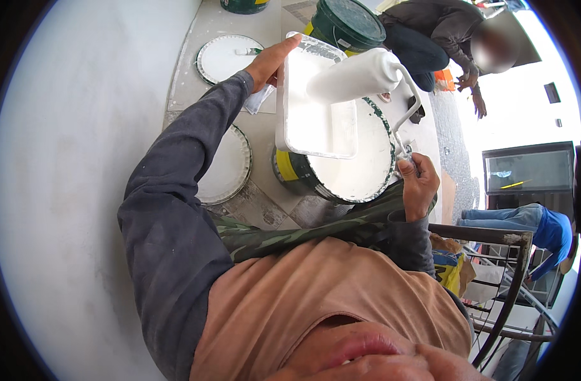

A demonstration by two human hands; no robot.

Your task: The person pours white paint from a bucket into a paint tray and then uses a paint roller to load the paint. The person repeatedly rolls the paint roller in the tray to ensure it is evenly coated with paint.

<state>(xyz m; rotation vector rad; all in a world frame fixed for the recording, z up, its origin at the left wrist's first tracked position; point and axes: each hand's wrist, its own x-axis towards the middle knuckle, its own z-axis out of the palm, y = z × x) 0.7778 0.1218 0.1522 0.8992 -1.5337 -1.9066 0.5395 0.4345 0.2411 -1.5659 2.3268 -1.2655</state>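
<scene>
A white paint roller (357,75) with a thick, paint-coated sleeve lies over the white paint tray (282,120). Its bent wire frame runs down to my right hand (419,187), whose fingers are closed round the handle. My left hand (273,63) grips the tray by its far left side, thumb over the rim and fingers mostly hidden behind it. White paint covers the inside of the tray. Below and partly behind the tray stands an uncovered dark green bucket (293,173) of white paint. Whether the roller sleeve touches the tray cannot be made out.
White-smeared lids (230,168) lie left of the bucket, a paintbrush (247,51) on the farther one. A lidded green bucket (347,28) stands beyond the tray. One person (430,32) crouches at far right; another (544,225) bends near a metal frame (522,254). A wall (81,159) rises left.
</scene>
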